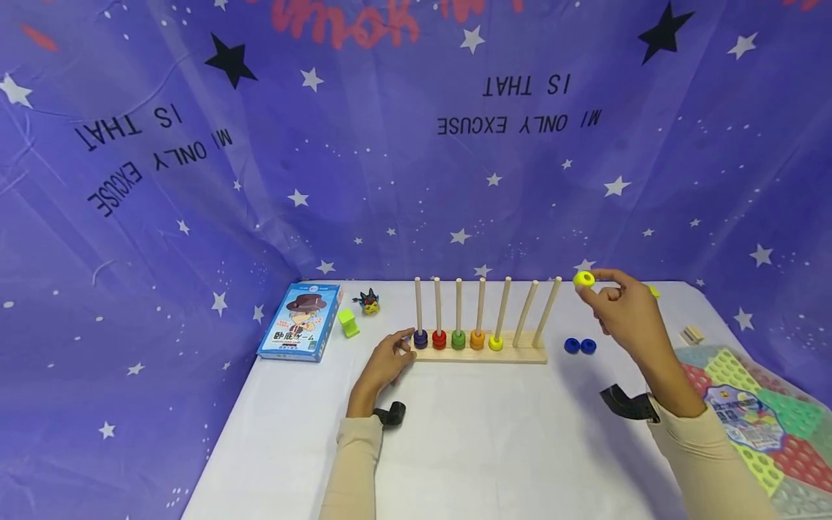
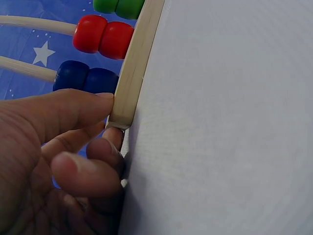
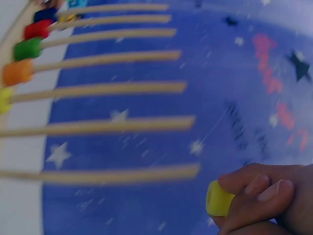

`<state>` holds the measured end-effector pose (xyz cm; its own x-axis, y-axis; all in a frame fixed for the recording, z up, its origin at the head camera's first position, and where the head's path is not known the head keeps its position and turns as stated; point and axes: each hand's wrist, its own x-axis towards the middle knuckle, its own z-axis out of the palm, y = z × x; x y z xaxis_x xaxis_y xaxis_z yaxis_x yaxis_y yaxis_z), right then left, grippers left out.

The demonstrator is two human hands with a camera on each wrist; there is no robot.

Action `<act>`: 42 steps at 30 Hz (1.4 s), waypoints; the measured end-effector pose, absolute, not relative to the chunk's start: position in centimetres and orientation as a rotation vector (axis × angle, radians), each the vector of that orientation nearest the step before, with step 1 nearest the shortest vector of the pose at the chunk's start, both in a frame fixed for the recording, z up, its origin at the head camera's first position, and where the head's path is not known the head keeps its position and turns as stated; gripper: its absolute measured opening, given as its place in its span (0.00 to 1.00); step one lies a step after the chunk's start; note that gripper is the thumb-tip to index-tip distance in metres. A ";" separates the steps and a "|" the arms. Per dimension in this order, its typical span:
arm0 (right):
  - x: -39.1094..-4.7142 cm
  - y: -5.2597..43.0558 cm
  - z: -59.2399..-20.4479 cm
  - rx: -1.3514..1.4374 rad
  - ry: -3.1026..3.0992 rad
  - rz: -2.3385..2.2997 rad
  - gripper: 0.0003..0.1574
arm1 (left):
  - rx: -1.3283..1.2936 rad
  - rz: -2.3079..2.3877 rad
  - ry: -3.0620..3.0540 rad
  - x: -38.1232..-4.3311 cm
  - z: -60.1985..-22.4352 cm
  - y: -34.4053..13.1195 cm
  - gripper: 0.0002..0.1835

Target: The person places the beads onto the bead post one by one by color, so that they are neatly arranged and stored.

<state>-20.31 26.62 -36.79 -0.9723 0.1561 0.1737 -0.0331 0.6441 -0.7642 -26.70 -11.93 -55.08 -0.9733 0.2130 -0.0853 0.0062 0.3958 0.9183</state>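
Observation:
A wooden peg stand [image 1: 481, 356] lies across the table, with several upright pegs. Dark blue [image 1: 420, 339], red [image 1: 439, 339], green [image 1: 458, 339], orange [image 1: 477, 339] and yellow beads [image 1: 496, 342] sit at the feet of its pegs from the left; the two rightmost pegs are bare. My left hand [image 1: 388, 359] grips the left end of the stand's base [image 2: 132, 83], beside the blue beads [image 2: 85, 77]. Raised right of the last peg, my right hand [image 1: 620, 310] pinches a yellow bead [image 1: 583, 279] between thumb and fingers. The bead is apart from the peg tip [image 3: 193, 170].
Two blue beads [image 1: 580, 346] lie right of the stand. At left are a blue card-game box [image 1: 302, 321], a lime-green block [image 1: 348, 323] and a small dark-and-yellow figure [image 1: 369, 302]. Far right, a wooden piece [image 1: 692, 334] lies behind a colourful packaged set [image 1: 747, 412].

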 end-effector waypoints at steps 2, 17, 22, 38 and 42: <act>-20.8 25.4 -35.5 -0.040 -2.653 1.237 0.38 | 0.187 1.617 2.458 -26.6 -55.1 -11.9 0.28; -23.9 19.3 -35.0 0.141 -2.807 1.297 0.28 | 0.201 1.623 2.458 -26.7 -55.3 -12.0 0.29; -24.1 19.0 -35.2 0.167 -2.841 1.275 0.27 | 0.217 1.627 2.465 -26.8 -55.4 -12.0 0.29; -21.4 24.6 -36.8 0.037 -2.585 1.450 0.37 | 0.207 1.653 2.452 -26.7 -55.3 -12.0 0.29; -20.8 27.6 -38.9 -0.099 -2.541 1.513 0.37 | 0.205 1.652 2.457 -26.7 -55.3 -12.0 0.29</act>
